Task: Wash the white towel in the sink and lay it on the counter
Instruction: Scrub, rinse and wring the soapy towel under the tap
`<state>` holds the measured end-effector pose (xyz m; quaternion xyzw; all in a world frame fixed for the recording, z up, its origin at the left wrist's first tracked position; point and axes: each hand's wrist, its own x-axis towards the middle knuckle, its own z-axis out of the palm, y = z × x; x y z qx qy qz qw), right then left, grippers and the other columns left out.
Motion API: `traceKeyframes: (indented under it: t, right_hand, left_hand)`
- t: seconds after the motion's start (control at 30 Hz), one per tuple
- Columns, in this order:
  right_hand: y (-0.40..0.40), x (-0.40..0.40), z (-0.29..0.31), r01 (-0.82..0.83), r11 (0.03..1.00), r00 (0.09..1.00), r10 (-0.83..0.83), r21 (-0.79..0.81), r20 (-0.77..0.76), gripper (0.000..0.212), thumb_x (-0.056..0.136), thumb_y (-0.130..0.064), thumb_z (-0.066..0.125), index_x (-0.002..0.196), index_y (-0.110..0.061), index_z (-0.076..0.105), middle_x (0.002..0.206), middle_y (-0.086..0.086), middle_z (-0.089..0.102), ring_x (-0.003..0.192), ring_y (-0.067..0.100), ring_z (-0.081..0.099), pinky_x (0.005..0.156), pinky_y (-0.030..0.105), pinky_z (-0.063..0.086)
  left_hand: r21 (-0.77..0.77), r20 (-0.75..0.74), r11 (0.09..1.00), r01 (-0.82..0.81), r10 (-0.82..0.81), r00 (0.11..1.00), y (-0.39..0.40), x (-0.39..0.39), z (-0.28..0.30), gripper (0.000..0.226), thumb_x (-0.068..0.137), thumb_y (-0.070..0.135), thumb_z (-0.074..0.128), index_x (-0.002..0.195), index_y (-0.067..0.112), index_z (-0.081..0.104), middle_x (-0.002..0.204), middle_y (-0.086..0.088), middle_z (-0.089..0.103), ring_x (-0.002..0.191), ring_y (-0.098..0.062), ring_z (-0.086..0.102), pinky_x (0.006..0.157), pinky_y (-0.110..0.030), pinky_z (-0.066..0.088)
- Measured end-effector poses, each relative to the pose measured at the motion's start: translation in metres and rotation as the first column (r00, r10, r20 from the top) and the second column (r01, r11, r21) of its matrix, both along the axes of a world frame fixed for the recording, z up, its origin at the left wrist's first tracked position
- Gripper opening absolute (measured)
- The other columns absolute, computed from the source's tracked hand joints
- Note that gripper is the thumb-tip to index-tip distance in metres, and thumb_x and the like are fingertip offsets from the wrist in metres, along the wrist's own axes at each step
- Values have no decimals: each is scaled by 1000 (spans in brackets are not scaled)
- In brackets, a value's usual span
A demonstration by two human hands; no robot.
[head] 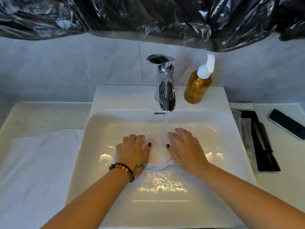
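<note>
Stage: washing under way, not finished. The white towel (158, 156) lies bunched in the basin of the sink (231, 129), directly below the tap (165, 95), which is running; the stream lands on the far edge of the cloth between the two hands.

Left hand (132, 151): palm down on the left part of the towel, fingers curled over it, apparently gripping a fold. Right hand (184, 149): flat and spread, pressing on the right part, nothing clenched. Whether either hand actually pinches cloth underneath cannot be settled, since white towel on white basin under glare gives poor contrast.

Remaining, as judged: finish rubbing and rinsing, wring out, lift clear, lay flat on the bench (280, 162). None of that is done yet.

Containers:
- Sink: holds the towel and a shallow sheet of water, rippled, with bright reflections near the front. Depth not readable.
- Soap bottle (198, 86): amber, with a white pump, upright on the sink ledge just right of the tap; looks close to full.

Other: a second white cloth (33, 171) is spread on the bench to the left of the sink, dry-looking. Phone (287, 123) and dark packets (259, 139) lie on the right side, near the basin rim.
</note>
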<state>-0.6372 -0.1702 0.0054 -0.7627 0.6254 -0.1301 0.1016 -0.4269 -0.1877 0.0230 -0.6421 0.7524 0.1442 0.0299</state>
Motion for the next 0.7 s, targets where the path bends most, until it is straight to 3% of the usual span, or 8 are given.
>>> traceKeyframes:
  t: [0.07, 0.17, 0.27, 0.37, 0.43, 0.5, 0.6, 0.7]
  right_hand:
    - [0, 16, -20, -88, 990, 993, 78, -113, -91, 42, 85, -43, 45, 117, -17, 46, 116, 10, 59, 103, 31, 55, 77, 43, 50]
    - [-15, 20, -34, -31, 982, 989, 2, -188, -150, 37, 79, -41, 48, 104, -14, 44, 98, 9, 60, 88, 31, 53, 67, 40, 45]
    - [-32, 19, -43, -101, 961, 982, 56, -258, -179, 24, 75, -33, 49, 84, -11, 47, 76, 10, 55, 71, 31, 51, 55, 39, 39]
    - [-51, 18, -42, -100, 982, 986, 76, -162, -147, 16, 74, -30, 54, 75, -14, 55, 69, 5, 54, 68, 28, 52, 52, 35, 41]
    - [-59, 19, -38, -45, 992, 997, 38, -117, -59, 17, 72, -28, 64, 72, -15, 54, 68, 3, 54, 65, 26, 53, 50, 37, 45]
    - [-59, 22, -30, -24, 997, 1000, 24, -75, 2, 18, 77, -32, 55, 72, -14, 53, 68, 3, 54, 66, 26, 53, 49, 39, 47]
    - [-60, 26, -16, 21, 994, 1000, -21, 111, 5, 31, 87, -40, 40, 81, -14, 57, 81, 2, 59, 83, 26, 53, 66, 41, 49]
    - [-60, 16, 3, 100, 919, 984, -149, 381, 101, 28, 89, -44, 53, 90, -18, 62, 91, 0, 60, 99, 24, 53, 79, 35, 48]
  left_hand:
    - [-48, 86, 994, 97, -93, 992, 9, -10, -21, 56, 89, 54, 19, 120, 24, 55, 113, -3, 57, 97, -28, 56, 82, -45, 46]
    - [-182, 71, 975, 125, -114, 991, 3, -14, -38, 41, 88, 45, 34, 101, 16, 60, 93, -6, 60, 79, -29, 55, 68, -43, 46]
    - [-265, 55, 952, 155, -146, 988, -13, -17, -48, 34, 85, 39, 38, 86, 14, 60, 75, -2, 58, 66, -27, 54, 60, -38, 42]
    - [-207, 14, 964, 169, -170, 985, -32, -22, -44, 34, 86, 38, 32, 75, 18, 57, 64, 2, 56, 57, -24, 55, 56, -33, 40]
    - [-155, 55, 968, 195, -188, 981, -40, -21, -43, 33, 87, 40, 26, 76, 22, 51, 68, 6, 57, 62, -20, 56, 59, -31, 36]
    - [-163, 41, 972, 168, -163, 986, -40, -21, -41, 30, 85, 41, 23, 75, 24, 45, 70, 6, 57, 65, -20, 57, 62, -31, 30]
    - [-122, 24, 987, 101, -99, 995, -31, -20, -37, 42, 84, 46, 12, 89, 24, 47, 87, 7, 60, 81, -19, 59, 70, -32, 32]
    - [-170, -101, 972, 165, -184, 978, -14, -5, -30, 59, 87, 61, 28, 130, 25, 47, 115, 2, 59, 98, -20, 58, 83, -39, 45]
